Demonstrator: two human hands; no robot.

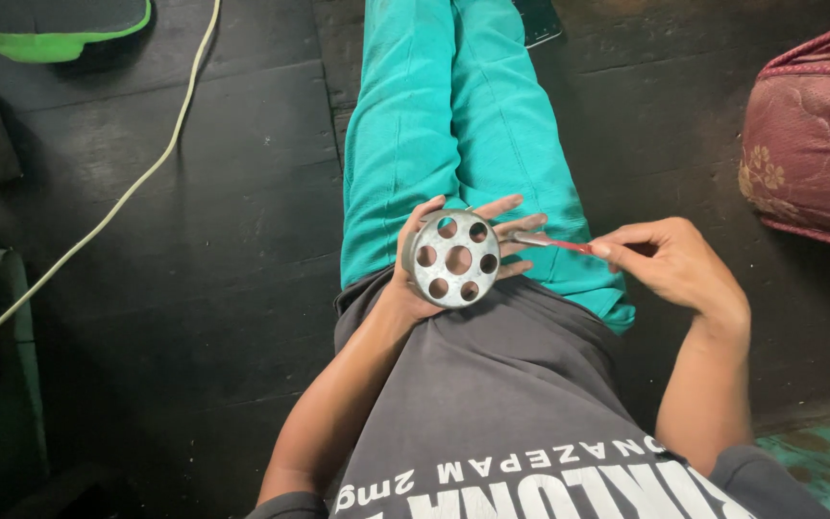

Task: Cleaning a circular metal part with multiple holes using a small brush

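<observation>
My left hand (434, 252) holds a round grey metal disc (452, 259) with several round holes, its flat face turned up toward me above my lap. My right hand (674, 259) grips a thin tool with a red handle (569, 246); its metal tip (528, 237) points left and rests at the disc's right edge, against my left fingers. Both hands hover over my teal trousers (453, 125) and grey shirt (492, 384).
A pale cable (136, 183) runs diagonally across the dark floor at left. A green-edged object (50, 34) lies at the top left. A maroon patterned cushion or mattress (809, 144) sits at right. A dark phone (537, 21) lies near my legs at the top.
</observation>
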